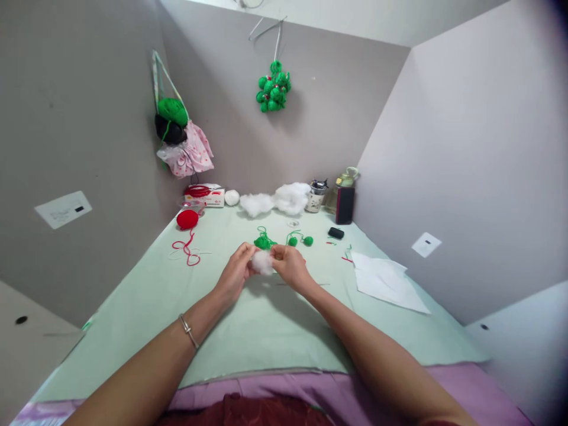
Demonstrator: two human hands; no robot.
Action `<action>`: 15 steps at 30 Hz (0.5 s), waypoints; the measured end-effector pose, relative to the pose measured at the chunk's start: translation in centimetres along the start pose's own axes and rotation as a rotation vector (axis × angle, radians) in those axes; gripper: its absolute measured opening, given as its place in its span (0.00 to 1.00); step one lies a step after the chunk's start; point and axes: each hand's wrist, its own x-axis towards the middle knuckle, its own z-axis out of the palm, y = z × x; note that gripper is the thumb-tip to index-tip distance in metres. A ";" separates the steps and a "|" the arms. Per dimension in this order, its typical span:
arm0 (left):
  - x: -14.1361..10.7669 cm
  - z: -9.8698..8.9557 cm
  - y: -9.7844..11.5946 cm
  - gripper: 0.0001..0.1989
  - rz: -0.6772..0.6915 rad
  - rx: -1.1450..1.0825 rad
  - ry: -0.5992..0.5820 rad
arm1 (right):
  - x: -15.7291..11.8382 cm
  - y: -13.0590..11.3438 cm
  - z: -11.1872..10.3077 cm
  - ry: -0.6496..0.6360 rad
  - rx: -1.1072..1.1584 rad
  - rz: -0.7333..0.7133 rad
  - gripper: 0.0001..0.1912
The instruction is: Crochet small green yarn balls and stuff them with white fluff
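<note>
White fluff between left hand and right hand.

Pale green tablecloth — plain, red yarn, pink dotted bag

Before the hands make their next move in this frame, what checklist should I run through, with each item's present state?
1. White fluff held by the left hand: ok, its fingers are on it.
2. Right hand at the fluff: ok, fingers at its edge; how firmly they pinch, cannot tell.
3. More white filling in view: ok, large clumps at the back of the table.
4. Green yarn free of the fingers: cannot tell, it lies just beyond them.
5. Red strand wound up: not ok, it lies in loose loops.
6. White sheet away from both hands: ok, off to the right.
</note>
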 end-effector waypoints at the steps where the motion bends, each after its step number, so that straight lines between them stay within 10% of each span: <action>1: 0.0 -0.1 0.1 0.19 -0.008 0.001 -0.013 | 0.0 0.1 -0.1 0.001 0.005 0.003 0.04; 15: 0.5 -0.3 -1.2 0.11 0.181 0.213 0.099 | -0.6 -1.2 0.1 -0.136 0.164 -0.049 0.07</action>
